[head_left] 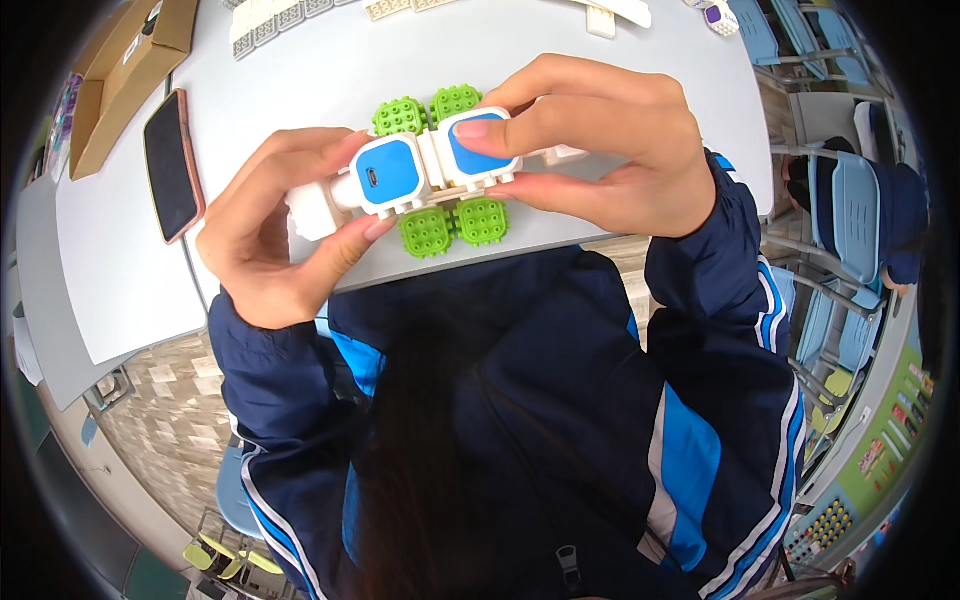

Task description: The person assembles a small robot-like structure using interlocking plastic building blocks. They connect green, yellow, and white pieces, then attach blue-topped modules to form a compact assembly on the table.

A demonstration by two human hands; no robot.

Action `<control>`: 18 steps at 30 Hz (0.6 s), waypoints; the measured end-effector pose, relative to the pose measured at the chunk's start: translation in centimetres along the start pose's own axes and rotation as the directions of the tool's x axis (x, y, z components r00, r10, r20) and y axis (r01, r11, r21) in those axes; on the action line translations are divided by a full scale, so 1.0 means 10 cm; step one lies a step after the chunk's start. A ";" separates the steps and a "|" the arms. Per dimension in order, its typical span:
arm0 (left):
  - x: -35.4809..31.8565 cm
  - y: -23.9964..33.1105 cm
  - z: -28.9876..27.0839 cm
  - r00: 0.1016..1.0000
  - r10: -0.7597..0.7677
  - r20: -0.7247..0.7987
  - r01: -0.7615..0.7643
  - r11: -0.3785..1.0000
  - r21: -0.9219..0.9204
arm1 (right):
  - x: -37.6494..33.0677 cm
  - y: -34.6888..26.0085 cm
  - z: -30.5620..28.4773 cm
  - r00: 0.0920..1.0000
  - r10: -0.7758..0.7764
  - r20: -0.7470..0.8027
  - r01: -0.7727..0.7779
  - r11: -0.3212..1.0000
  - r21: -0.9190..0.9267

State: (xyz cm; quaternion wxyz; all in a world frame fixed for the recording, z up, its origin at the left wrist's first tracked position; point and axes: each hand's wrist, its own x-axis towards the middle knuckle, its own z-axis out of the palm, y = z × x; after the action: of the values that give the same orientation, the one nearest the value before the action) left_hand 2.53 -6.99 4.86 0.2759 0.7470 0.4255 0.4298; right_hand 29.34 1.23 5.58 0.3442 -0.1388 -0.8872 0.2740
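Both hands hold a white building-block model above the front edge of the table. Two rounded white modules with blue tops form its middle, and the left one has a small port. Green studded blocks stick out on the near side, with more green blocks on the far side. My left hand closes its thumb and fingers on the left module's end, where a white piece shows. My right hand pinches the right module, thumb below and a finger on its blue top.
A phone lies on the left of the white table, beside an open cardboard box. Grey and white blocks line the far edge, with a white and purple cube at the far right. Blue chairs and a seated person are on the right.
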 end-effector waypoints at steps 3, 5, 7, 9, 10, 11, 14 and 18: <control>0.04 -0.07 -0.03 0.999 0.046 0.008 -0.046 0.999 -0.011 | 0.00 -0.02 -0.03 1.000 -0.003 0.027 0.003 1.000 0.006; 0.05 -0.09 -0.04 0.996 0.086 0.010 -0.086 0.996 0.003 | 0.01 -0.01 -0.02 1.000 -0.008 0.023 0.008 1.000 0.001; 0.05 -0.10 -0.02 0.996 0.085 -0.012 -0.085 0.996 0.012 | 0.00 0.02 0.01 1.000 0.000 0.013 0.000 1.000 -0.013; 0.05 -0.10 -0.03 0.996 0.089 -0.013 -0.089 0.995 0.034 | 0.00 0.03 0.03 1.000 -0.006 -0.001 0.006 1.000 -0.014; 0.05 -0.10 -0.04 0.996 0.094 -0.003 -0.093 0.994 0.049 | 0.00 0.03 0.03 1.000 -0.012 -0.010 0.012 1.000 -0.009; 0.05 -0.10 -0.04 0.995 0.098 0.009 -0.099 0.993 0.062 | 0.00 0.02 0.02 1.000 -0.016 -0.019 0.016 1.000 -0.004; 0.00 -0.05 -0.05 0.997 0.065 0.035 -0.069 0.991 0.111 | 0.00 -0.04 -0.01 1.000 0.006 -0.005 -0.006 0.999 -0.040; -0.06 0.10 0.01 1.000 0.009 0.001 -0.009 0.991 0.130 | 0.01 -0.05 -0.03 1.000 0.006 0.013 -0.006 1.000 0.013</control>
State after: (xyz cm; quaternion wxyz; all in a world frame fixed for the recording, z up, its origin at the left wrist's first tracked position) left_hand 2.85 -7.99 5.33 0.2248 0.7655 0.4492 0.4021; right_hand 29.41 0.99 6.12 0.3386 -0.1374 -0.8873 0.2815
